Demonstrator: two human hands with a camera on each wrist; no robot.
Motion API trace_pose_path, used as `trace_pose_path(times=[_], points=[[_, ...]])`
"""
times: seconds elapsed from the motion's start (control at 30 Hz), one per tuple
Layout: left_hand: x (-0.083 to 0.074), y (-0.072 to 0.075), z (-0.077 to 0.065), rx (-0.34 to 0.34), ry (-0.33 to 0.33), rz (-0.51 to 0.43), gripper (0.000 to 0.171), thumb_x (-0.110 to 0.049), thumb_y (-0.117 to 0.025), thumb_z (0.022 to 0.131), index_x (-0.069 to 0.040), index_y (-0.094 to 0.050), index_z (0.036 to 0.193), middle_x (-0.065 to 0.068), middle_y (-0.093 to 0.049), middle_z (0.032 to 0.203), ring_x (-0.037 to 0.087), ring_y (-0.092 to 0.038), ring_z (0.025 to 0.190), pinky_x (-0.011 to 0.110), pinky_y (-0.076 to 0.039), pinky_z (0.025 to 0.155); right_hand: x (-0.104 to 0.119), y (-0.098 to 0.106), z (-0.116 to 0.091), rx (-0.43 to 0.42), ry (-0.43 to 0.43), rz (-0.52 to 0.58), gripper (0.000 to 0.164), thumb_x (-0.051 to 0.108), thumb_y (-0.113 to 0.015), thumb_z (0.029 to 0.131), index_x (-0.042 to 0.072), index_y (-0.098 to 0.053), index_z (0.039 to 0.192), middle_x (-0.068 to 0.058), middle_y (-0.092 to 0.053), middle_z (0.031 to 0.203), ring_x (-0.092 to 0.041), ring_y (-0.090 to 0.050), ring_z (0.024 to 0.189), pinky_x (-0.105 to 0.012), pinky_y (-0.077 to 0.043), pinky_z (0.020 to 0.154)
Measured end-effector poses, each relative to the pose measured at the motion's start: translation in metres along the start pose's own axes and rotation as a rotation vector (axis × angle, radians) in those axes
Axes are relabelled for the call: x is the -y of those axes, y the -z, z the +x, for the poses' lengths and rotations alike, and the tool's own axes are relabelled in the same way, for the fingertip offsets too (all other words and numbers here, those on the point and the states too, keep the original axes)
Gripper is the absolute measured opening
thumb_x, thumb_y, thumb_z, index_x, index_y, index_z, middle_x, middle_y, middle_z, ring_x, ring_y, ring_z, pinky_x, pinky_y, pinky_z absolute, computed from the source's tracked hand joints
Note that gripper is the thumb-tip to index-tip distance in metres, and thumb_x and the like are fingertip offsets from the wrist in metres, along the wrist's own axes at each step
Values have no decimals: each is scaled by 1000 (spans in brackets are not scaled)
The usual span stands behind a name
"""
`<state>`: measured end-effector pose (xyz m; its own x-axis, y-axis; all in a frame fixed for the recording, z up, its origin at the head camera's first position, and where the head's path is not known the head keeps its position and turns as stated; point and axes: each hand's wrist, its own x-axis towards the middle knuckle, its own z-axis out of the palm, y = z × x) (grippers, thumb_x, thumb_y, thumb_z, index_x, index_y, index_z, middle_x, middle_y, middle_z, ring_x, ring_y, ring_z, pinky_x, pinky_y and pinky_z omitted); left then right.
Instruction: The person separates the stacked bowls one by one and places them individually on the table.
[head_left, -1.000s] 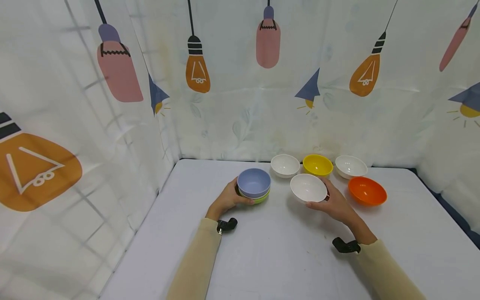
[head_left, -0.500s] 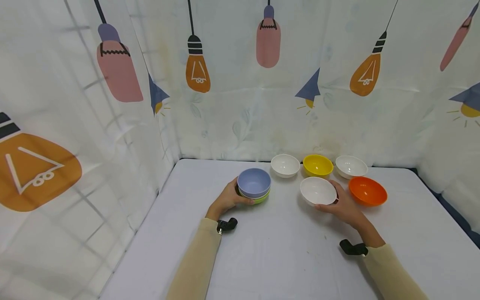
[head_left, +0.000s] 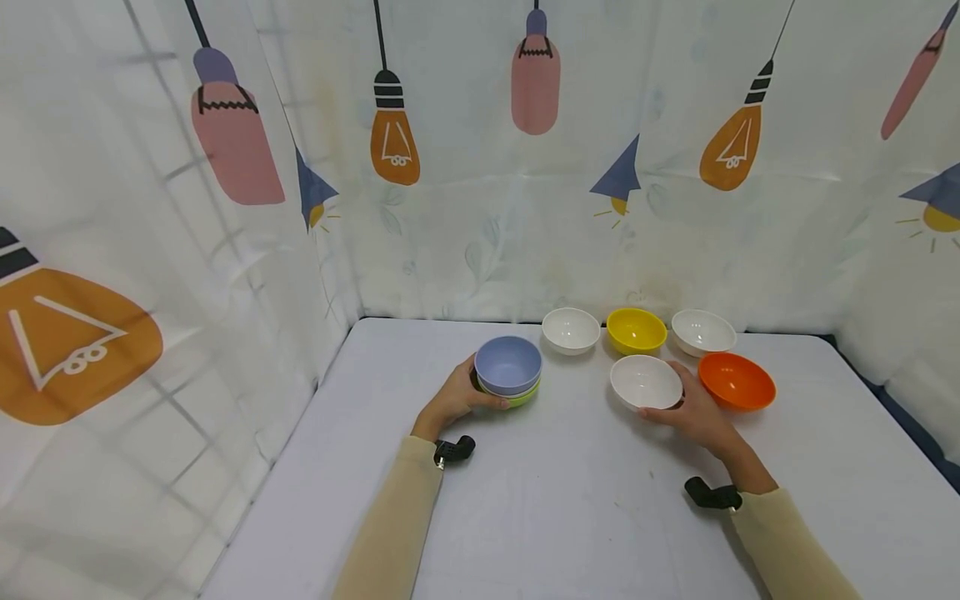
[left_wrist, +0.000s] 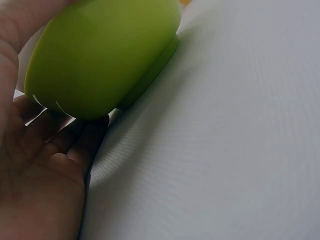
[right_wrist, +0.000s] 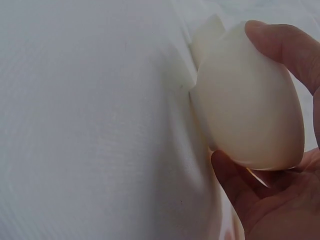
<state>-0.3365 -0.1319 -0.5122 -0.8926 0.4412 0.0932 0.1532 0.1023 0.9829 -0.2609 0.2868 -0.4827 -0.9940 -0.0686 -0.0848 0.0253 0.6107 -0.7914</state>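
My left hand (head_left: 459,402) holds a stack of bowls by its left side. A blue bowl (head_left: 508,365) sits on top, and a green bowl (left_wrist: 110,55) is at the bottom. The left wrist view shows the fingers bent about the green wall and its foot close to the cloth. With thumb and fingers on opposite sides, my right hand (head_left: 703,418) grips a white bowl (head_left: 645,382), right of the stack. In the right wrist view that bowl's foot is right at the cloth, with the thumb near its rim.
Behind are another white bowl (head_left: 571,331), a yellow bowl (head_left: 636,331) and a third white bowl (head_left: 703,333). An orange bowl (head_left: 737,382) stands just right of my right hand. A white cloth covers the table (head_left: 555,517); a patterned curtain (head_left: 465,242) hangs behind it.
My right hand has carried the white bowl to the right, away from the stack and down toward the cloth. My left hand has stayed on the stack.
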Motion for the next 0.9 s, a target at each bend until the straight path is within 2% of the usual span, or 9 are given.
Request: trace_pose_path(times=[0.6,0.9], points=[[0,-1,0,-7,0,6,104,-4,-97,63,-24,-45,151,4,-57,145,25,-52,136,47,-37,120,-4,3,4,16,-57,-9,126,54,-85,78,7,-5,163,-29,-25,162,-50,-31,143,-69,-37,112],[0,-1,-1,-15,-7,21,103,-4,-97,63,-23,-45,151,5,-57,144,24,-53,134,46,-38,119,-3,3,3,2,-38,5,122,50,-84,82,4,-5,163,-30,-27,160,-50,-33,141,-68,-38,112]])
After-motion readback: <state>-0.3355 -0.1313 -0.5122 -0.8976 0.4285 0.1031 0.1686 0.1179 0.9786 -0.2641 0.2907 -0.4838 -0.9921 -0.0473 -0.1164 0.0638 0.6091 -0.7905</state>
